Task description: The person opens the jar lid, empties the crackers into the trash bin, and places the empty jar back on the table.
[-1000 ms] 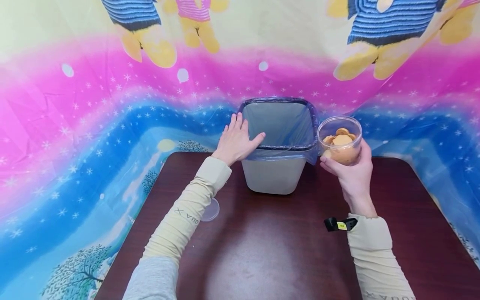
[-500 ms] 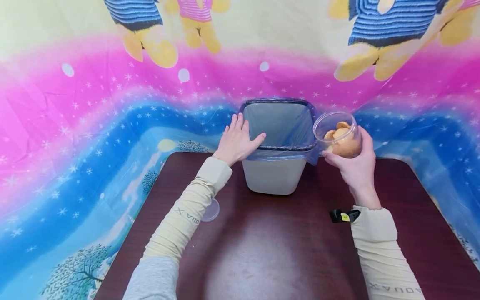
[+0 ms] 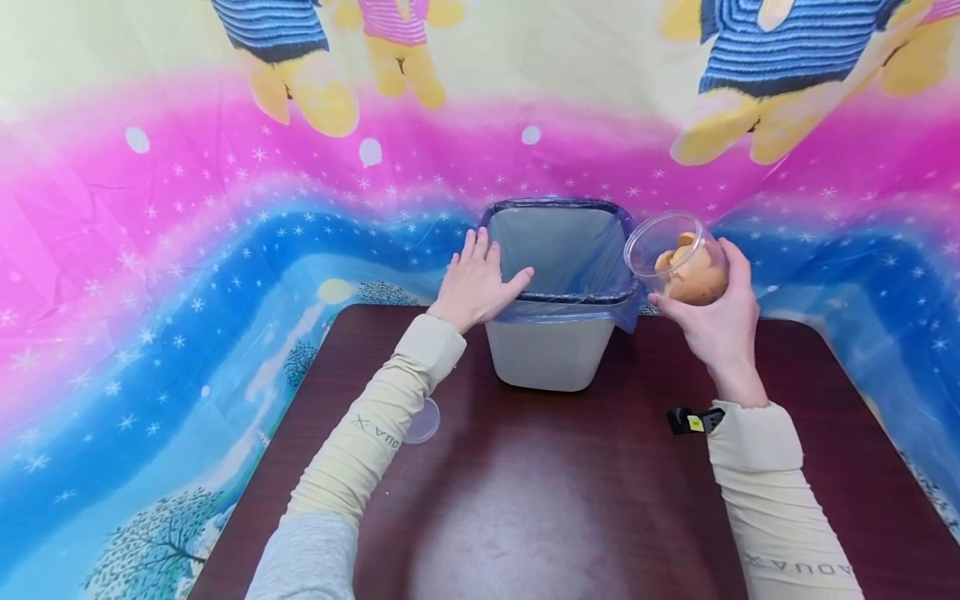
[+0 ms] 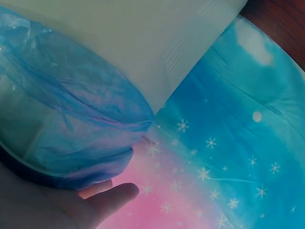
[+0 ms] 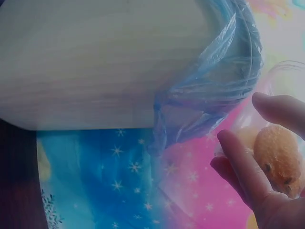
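Note:
A pale waste bin (image 3: 551, 357) stands on the table, lined with a translucent blue plastic bag (image 3: 566, 311) folded over its rim. My left hand (image 3: 474, 285) rests at the bin's left rim, its fingers straight and spread. To the right of the bin, my right hand (image 3: 716, 333) grips a clear plastic tub (image 3: 643, 246) by its side. The tub's open mouth tilts left toward the bin, close to the rim. Round golden cookies (image 3: 693, 275) lie inside it. Dark specks show on one cookie (image 5: 276, 155) in the right wrist view.
A clear round lid (image 3: 424, 422) lies on the dark wooden table (image 3: 525, 500), partly behind the left forearm. A patterned cloth (image 3: 420, 175) hangs behind and around the table. A black strap (image 3: 693, 421) sits at the right wrist.
My right hand has raised the tub slightly and tipped it further left toward the bin. The cookies have stayed inside it. My left hand has kept its place.

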The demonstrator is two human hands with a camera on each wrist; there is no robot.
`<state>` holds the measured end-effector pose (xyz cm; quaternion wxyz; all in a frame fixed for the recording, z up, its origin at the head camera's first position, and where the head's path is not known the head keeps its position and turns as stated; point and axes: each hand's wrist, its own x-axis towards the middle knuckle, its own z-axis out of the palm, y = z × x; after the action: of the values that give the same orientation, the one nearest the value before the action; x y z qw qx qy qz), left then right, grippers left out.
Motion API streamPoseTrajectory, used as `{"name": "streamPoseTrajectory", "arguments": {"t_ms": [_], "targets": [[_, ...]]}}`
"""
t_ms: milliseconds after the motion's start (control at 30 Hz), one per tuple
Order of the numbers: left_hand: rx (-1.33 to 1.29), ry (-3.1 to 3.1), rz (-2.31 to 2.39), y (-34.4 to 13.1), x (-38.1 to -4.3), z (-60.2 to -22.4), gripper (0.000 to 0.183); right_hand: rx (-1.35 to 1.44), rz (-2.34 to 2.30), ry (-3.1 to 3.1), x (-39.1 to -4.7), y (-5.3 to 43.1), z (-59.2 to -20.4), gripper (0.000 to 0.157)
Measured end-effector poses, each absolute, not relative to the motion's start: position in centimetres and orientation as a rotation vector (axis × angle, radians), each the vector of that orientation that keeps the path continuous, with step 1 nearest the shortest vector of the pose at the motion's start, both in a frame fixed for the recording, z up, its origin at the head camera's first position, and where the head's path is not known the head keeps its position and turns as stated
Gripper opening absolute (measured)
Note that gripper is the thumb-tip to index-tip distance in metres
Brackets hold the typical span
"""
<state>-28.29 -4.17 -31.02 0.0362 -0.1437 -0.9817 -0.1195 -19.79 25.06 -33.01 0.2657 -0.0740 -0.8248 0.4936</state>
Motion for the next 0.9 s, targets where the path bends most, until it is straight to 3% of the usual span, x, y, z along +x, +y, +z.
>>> {"name": "streamPoseTrajectory", "arguments": {"t_ms": [900], "targets": [[-0.447,-3.015,-0.369,-4.2,-28.3,-31.1,0.089,-0.034,1.085,-2.328,-20.5,25.0,-31.4,0.098]]}}
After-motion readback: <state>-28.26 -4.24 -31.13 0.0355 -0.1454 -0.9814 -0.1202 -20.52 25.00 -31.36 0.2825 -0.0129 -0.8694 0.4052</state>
